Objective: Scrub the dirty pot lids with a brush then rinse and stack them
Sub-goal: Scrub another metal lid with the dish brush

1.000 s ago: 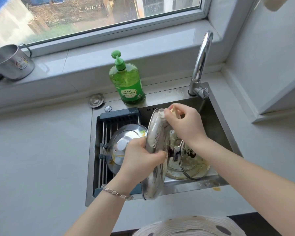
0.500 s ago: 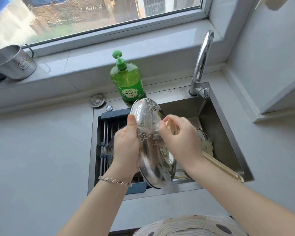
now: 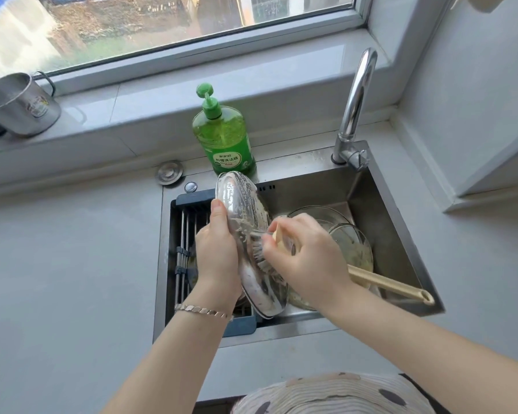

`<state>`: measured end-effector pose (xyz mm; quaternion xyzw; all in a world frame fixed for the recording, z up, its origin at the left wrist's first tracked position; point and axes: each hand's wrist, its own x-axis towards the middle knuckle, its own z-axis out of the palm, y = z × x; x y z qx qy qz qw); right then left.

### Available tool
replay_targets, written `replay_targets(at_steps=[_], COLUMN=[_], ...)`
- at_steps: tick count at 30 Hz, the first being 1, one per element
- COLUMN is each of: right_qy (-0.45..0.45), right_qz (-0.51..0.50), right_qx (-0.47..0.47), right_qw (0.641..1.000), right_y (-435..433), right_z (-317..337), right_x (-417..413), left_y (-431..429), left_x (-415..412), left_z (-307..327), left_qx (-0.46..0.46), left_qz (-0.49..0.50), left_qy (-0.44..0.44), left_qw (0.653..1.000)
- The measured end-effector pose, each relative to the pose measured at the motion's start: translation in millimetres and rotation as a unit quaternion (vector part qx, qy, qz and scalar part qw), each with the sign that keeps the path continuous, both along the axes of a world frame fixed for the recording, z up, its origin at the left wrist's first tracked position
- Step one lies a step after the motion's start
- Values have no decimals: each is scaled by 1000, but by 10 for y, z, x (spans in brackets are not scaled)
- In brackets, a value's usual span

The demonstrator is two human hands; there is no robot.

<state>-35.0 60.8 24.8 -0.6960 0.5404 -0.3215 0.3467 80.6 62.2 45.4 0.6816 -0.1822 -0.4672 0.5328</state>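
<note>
Lid (image 3: 243, 204) scrubbed over sink (image 3: 401, 219).
Left hand (image 3: 219, 258) gripped the soapy lid; right hand (image 3: 308, 264) clasped the brush (image 3: 259, 252) against it; dirty glass lids (image 3: 353, 246) lay in the sink.

Over the square steel sink (image 3: 386, 204) a round steel pot lid (image 3: 245, 216) stood on edge. The left hand (image 3: 219, 252) gripped its left side. The right hand (image 3: 305, 258) held a beige long-handled brush (image 3: 392, 286) against its right face. Clear glass lids (image 3: 353, 246) lay in the basin to the right, a slatted drain rack (image 3: 186, 234) to the left. A green pump soap bottle (image 3: 225, 138) stood on the rear rim, with a curved chrome tap (image 3: 355, 106) to its right.
</note>
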Motion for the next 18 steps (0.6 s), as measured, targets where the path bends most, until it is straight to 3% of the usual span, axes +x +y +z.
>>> replay_targets(at_steps=[4,9,14,18], right_qy=[28,105,113,143], right_qz=[-28,37,-30,46], right_qx=[-12,-203,-218,-281], right_qw=[999,973,969,948], right_y=[-354,13,-296,73], right_z=[100,108,181,139], right_x=[113,92,178,93], left_y=[-17,-88,-73,-53], left_x=[-85,-13,-108,-32], left_z=[-35,-135,-65,-37], left_qx=[1,-7,-1,-14], left_qz=[12,35,17,19], left_qy=[0,78,98,144], left_qw=[1000,996,995,989])
